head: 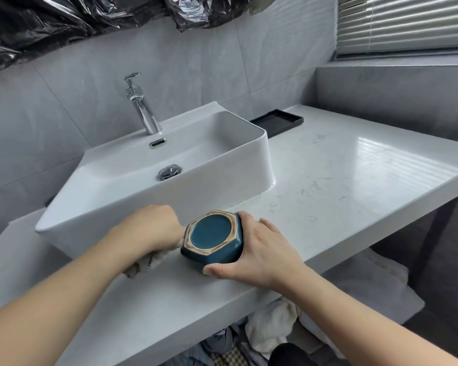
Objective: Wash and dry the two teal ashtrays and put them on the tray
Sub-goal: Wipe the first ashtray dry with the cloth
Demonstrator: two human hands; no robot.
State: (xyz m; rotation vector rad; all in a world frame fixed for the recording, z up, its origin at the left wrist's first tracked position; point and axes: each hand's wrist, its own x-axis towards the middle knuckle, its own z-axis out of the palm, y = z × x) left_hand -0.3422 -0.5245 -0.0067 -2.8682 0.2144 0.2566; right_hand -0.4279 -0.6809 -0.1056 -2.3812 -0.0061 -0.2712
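Teal ashtray [212, 240]: glazed ceramic, likely heavy, slippery wet, chips. Right hand [259, 249] grip spans sidewalls; left hand [154, 225] grip bunches cloth [146, 264].

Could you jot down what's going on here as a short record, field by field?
place: white counter beside a basin
right hand: grips a teal ashtray, tipped so its underside faces the camera
left hand: holds a pale cloth against the ashtray's side
tap: no water seen running
tray: black, behind the basin, nothing visible in it
second ashtray: not clearly in view
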